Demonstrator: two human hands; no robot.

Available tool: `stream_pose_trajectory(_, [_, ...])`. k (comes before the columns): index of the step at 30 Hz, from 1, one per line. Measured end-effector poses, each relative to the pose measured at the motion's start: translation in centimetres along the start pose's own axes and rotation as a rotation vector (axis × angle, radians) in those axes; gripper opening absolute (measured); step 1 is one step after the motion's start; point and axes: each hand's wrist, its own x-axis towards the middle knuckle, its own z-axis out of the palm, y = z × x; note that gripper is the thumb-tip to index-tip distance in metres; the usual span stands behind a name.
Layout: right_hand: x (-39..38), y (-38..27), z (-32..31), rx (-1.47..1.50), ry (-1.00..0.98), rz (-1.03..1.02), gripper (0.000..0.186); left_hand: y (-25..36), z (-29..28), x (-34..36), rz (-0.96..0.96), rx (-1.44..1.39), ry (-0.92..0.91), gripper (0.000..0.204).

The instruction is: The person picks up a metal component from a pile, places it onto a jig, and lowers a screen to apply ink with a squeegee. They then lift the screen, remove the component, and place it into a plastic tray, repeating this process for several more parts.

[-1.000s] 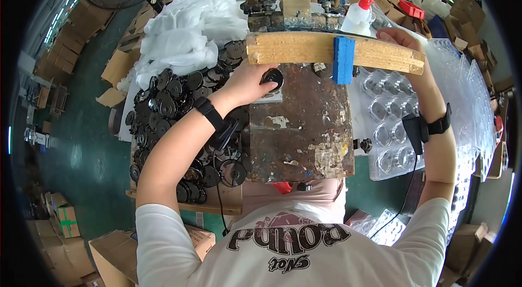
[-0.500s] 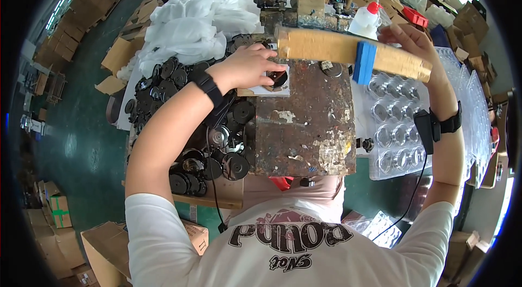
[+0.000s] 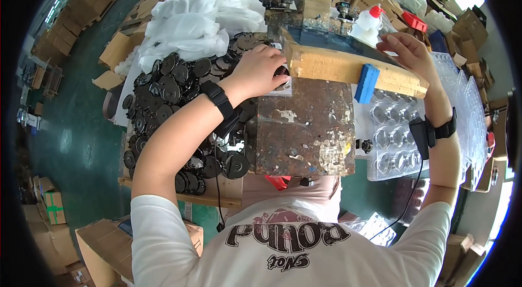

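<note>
You are holding a round black disc (image 3: pixel 281 71) in your left hand (image 3: pixel 255 71), with your thumb and fingers going around its rim. The disc is sitting by the far left corner of the worn brown board (image 3: pixel 304 137), just over a flat white plate (image 3: pixel 284 91). Being round, it is showing no long side, and your hand is hiding too much to tell which way its face is pointing.

A wooden frame (image 3: pixel 337 67) is reaching across the far part of the board. Its long front bar is running from left to right, with the right end slanting a little nearer to you. The wood is looking pale, yellow and rough, and a dark sheet (image 3: pixel 331 38) is lying behind it. A blue block (image 3: pixel 367 83) is sitting crooked across the bar, toward its right end.

Your right hand (image 3: pixel 409 52) is staying half curled by the frame's right end; I cannot tell if it is gripping anything.

Left of the board, many shiny black discs (image 3: pixel 163 94) are lying in a heap, with soft white sheets (image 3: pixel 190 20) piling up beyond them. Past the board's right edge, a clear plastic tray (image 3: pixel 399 135) is showing rows of round cups.
</note>
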Motion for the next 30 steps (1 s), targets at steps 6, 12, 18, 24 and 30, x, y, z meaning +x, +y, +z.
stream_pose_trajectory(6, [0.1,0.1,-0.3,-0.06,-0.038,-0.018,0.029,-0.4,-0.2,-0.6,-0.019,-0.045,-0.018,0.032])
stream_pose_trajectory(12, [0.1,-0.3,-0.3,-0.169,-0.154,-0.072,0.029,0.7,-3.4,-2.5,0.023,-0.013,-0.01,0.041])
stream_pose_trajectory(18, [1.8,-1.4,2.9,-0.515,-0.269,-0.108,0.036,5.6,-4.0,-7.0,-0.406,-1.056,-0.061,0.06])
stream_pose_trajectory(24, [6.1,-0.8,10.0,-0.728,-0.003,-0.506,0.039,6.3,-1.7,-7.9,-0.378,-0.799,-0.233,0.071])
stream_pose_trajectory(30, [6.2,0.1,12.1,-0.928,-0.218,-0.561,0.026,5.9,-0.9,-8.1,-0.392,-0.766,-0.275,0.073])
